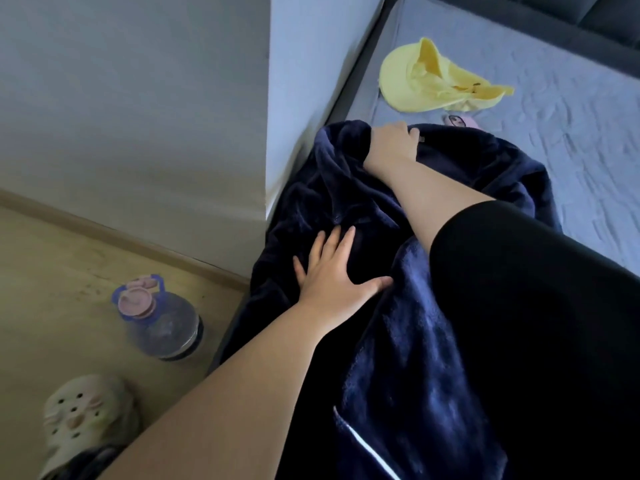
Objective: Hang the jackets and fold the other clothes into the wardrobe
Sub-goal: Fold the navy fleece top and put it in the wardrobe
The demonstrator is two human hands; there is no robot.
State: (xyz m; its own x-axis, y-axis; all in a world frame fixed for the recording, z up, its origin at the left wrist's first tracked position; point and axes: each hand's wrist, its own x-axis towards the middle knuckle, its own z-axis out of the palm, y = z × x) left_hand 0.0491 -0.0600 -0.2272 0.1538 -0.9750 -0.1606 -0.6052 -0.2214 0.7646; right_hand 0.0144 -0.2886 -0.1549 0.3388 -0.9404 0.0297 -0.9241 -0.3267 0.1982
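Observation:
A dark navy fleece garment (408, 341) lies spread over the near corner of the bed (571, 140), draping toward the floor. My left hand (336, 271) presses flat on its middle with fingers straight. My right hand (393, 143) grips the garment's far edge, fingers curled over the fabric. A white zipper line shows near the bottom of the garment. A yellow garment (433, 77) lies crumpled farther back on the bed.
A white wall corner (294, 98) juts in beside the bed. On the wooden floor (52, 271) stand a clear water bottle (162, 323) with a pink lid and a pale clog (86, 417). A small pink object (460, 121) lies behind the navy garment.

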